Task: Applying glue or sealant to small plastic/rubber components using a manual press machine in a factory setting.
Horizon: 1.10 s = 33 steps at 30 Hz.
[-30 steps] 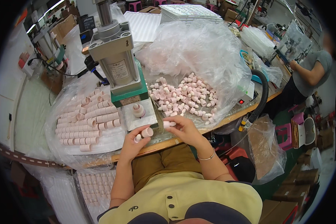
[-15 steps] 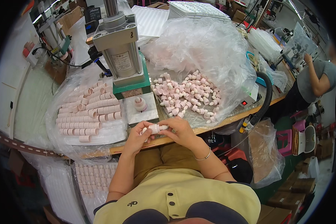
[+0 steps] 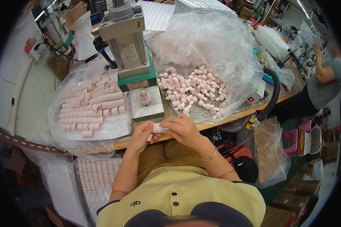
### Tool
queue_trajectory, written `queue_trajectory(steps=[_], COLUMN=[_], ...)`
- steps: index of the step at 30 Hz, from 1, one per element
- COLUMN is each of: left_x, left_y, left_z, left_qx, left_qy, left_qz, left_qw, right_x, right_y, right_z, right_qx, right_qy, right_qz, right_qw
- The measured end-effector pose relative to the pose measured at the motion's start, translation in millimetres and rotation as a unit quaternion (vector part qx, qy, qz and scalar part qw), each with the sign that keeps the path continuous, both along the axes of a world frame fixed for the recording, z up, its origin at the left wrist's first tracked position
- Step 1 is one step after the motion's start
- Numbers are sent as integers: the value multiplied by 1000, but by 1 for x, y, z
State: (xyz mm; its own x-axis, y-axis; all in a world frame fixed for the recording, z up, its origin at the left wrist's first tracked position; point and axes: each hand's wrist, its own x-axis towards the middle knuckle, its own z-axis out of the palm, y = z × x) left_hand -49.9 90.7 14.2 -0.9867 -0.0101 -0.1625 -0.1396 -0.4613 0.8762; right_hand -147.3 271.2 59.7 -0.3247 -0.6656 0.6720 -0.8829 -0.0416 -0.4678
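In front of the table edge, my two hands hold a pale pink and white dropper cap (image 3: 157, 128) between them. My left hand (image 3: 141, 137) is closed around its left end, and a small white piece (image 3: 150, 137) pokes out under those fingers. My right hand (image 3: 182, 131) pinches the right end, hiding the tip. Just beyond stands a press (image 3: 129, 49) with a grey cylinder and green body. A pink piece with a rounded top (image 3: 144, 98) stands upright on its metal base block (image 3: 155, 110).
Pink collars (image 3: 83, 120) lie in rows on the left. A heap of dropper caps (image 3: 195, 89) sits right of the press, before crumpled clear plastic (image 3: 212, 41). A black ribbed hose (image 3: 271, 98) bends over the right table edge. A co-worker (image 3: 326, 83) stands far right.
My right fingers have moved over the white rounded end, which showed before and is now covered. The whole view has shifted slightly. The co-worker's hand is raised higher.
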Motion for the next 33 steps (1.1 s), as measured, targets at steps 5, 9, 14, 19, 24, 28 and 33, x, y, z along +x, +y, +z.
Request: queue_trajectory(steps=[5, 9, 14, 19, 24, 28, 33], left_x=[2, 1, 3, 7, 11, 11, 5], left_y=[6, 9, 0, -1, 2, 2, 9], left_z=[8, 16, 6, 2, 5, 4, 5], left_qx=[-79, -137, -38, -34, -48, -47, -20], left_qy=[12, 23, -27, -10, -6, -14, -29], left_qz=[21, 34, 7, -3, 9, -19, -38], left_qw=[997, 990, 999, 999, 999, 999, 999], right_x=[1, 3, 5, 5, 11, 7, -5], right_y=[9, 11, 2, 2, 5, 7, 6], right_z=[-4, -9, -3, -3, -5, -1, 1], right_qx=[54, 58, 5, 18, 24, 21, 57], right_qy=[-37, -95, -22, -13, -32, 7, -17], right_qz=[-38, -51, -16, 0, -21, 5, 22], right_qw=[997, 992, 1000, 1000, 999, 1000, 998])
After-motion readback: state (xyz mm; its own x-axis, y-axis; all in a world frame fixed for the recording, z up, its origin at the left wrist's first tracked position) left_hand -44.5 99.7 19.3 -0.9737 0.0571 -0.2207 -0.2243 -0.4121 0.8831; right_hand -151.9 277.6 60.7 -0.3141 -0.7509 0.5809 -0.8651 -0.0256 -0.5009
